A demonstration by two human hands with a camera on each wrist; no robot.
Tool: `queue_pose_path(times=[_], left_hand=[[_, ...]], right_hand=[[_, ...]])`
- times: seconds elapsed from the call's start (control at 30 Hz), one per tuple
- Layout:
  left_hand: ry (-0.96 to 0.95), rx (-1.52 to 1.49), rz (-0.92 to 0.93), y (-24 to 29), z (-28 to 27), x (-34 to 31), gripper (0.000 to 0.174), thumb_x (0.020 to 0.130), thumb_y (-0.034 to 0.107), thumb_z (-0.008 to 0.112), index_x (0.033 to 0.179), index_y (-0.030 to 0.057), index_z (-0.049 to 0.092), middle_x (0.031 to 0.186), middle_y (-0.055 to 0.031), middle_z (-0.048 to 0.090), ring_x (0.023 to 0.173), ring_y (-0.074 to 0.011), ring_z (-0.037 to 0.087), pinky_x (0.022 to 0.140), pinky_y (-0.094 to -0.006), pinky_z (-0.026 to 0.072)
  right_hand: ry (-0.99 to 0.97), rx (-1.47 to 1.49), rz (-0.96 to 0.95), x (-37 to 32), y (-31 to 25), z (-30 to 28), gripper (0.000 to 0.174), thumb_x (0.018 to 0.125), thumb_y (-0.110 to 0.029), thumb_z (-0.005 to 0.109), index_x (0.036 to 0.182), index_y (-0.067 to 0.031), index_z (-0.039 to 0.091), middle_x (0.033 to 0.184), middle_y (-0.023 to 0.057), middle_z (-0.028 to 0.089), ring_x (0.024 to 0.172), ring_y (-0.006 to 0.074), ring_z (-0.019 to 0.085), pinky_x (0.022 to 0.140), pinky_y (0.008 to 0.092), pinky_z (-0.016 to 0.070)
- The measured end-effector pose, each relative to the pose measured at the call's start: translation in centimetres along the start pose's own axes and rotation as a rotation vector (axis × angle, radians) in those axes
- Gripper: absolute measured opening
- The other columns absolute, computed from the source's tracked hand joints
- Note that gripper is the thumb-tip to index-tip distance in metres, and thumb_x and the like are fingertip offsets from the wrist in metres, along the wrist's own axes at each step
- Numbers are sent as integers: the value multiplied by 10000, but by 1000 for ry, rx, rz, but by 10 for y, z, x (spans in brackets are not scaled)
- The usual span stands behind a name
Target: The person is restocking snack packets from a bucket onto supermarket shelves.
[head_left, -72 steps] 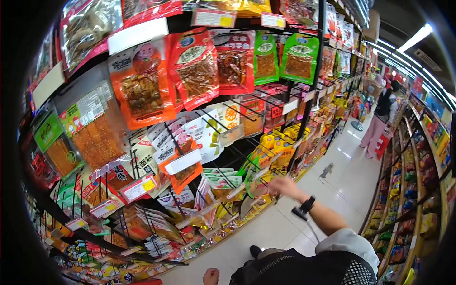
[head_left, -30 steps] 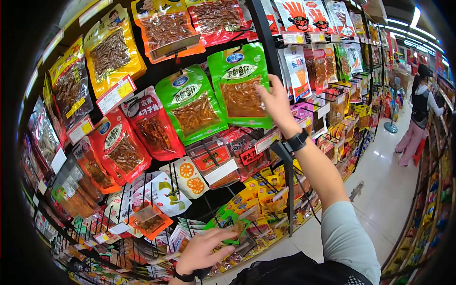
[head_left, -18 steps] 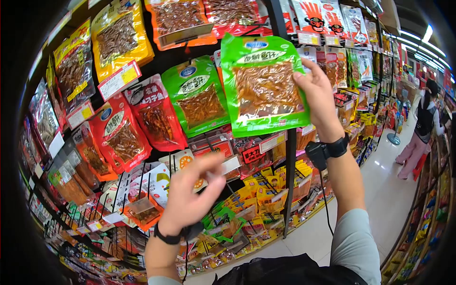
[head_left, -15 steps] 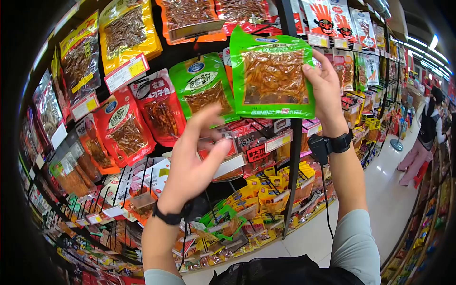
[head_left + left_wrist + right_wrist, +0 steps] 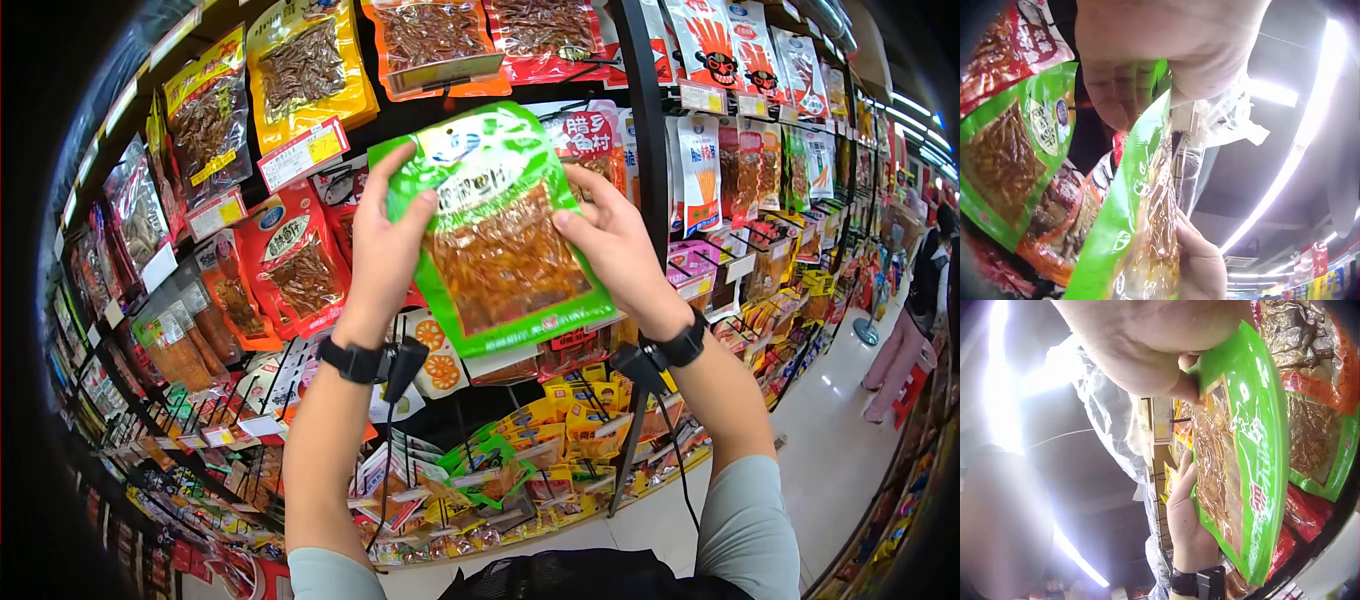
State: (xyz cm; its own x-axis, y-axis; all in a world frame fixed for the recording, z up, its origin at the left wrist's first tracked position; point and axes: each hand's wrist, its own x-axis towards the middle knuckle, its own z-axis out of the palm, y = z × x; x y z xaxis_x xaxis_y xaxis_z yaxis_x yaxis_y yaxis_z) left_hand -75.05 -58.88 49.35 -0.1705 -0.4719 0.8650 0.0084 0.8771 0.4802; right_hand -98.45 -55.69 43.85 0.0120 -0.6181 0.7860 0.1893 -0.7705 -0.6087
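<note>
A green packet (image 5: 510, 262) with a clear window showing brown food is held up in front of the shelf, slightly tilted. The left hand (image 5: 388, 235) pinches its upper left edge between thumb and fingers; the right hand (image 5: 622, 250) grips its right edge, thumb on the front. In the left wrist view the packet (image 5: 1124, 212) appears nearly edge-on below the left hand (image 5: 1166, 44), with the right hand (image 5: 1202, 265) at its far side. The right wrist view shows the packet (image 5: 1254, 450) between the right hand (image 5: 1147, 344) and the left hand (image 5: 1188, 531).
Hanging packets, among them a red one (image 5: 292, 262) and a yellow one (image 5: 305, 70), surround the hands. A black upright post (image 5: 652, 150) stands right of the packet. Farther right, a person in pink trousers (image 5: 900, 360) stands in the aisle (image 5: 790, 500).
The right hand took the green packet off the rack and brought it left. The left hand rose and took hold of its other edge. The packet now tilts, and the view has shifted.
</note>
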Motion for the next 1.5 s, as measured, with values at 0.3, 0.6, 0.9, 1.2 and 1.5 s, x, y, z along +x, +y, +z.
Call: queue_pose_path(times=[0.3, 0.6, 0.9, 1.2, 1.5], left_hand=[[-22, 7, 17, -15, -7, 34, 488, 891, -5, 588, 1372, 33, 513, 1302, -87, 566, 1127, -149, 566, 985, -290, 442], [-6, 33, 18, -9, -2, 31, 445, 877, -16, 581, 1320, 19, 562, 1284, -87, 582, 1109, -148, 575, 974, -284, 446], [-2, 22, -39, -10, -5, 27, 416, 875, -14, 575, 1289, 19, 590, 1241, -83, 613, 1072, -137, 597, 944, -269, 465], [-5, 236, -93, -58, -19, 35, 260, 858, 9, 576, 1102, 21, 665, 959, -49, 656, 836, -120, 580, 756, -267, 463], [-83, 467, -183, -86, -48, 12, 246, 840, 75, 610, 1078, 42, 666, 726, -29, 560, 669, -119, 498, 645, -285, 440]], right_hand=[[80, 124, 32, 22, 11, 14, 530, 947, 7, 542, 1447, -13, 366, 898, 39, 671, 730, 18, 541, 642, 190, 411], [-28, -45, -5, 15, 14, 1, 499, 948, 10, 546, 1433, -31, 441, 893, -28, 620, 711, -1, 480, 622, 183, 372], [-19, 60, 42, 12, 12, 9, 434, 956, -11, 559, 1386, 2, 496, 945, -43, 577, 794, -2, 475, 726, 176, 406], [60, -316, -44, 47, 81, 9, 342, 912, -44, 595, 1253, -9, 594, 1047, 111, 696, 858, 159, 632, 776, 327, 499], [-16, -735, 2, 37, 81, 3, 494, 875, -110, 588, 1365, -148, 536, 672, 144, 572, 612, 276, 574, 629, 411, 477]])
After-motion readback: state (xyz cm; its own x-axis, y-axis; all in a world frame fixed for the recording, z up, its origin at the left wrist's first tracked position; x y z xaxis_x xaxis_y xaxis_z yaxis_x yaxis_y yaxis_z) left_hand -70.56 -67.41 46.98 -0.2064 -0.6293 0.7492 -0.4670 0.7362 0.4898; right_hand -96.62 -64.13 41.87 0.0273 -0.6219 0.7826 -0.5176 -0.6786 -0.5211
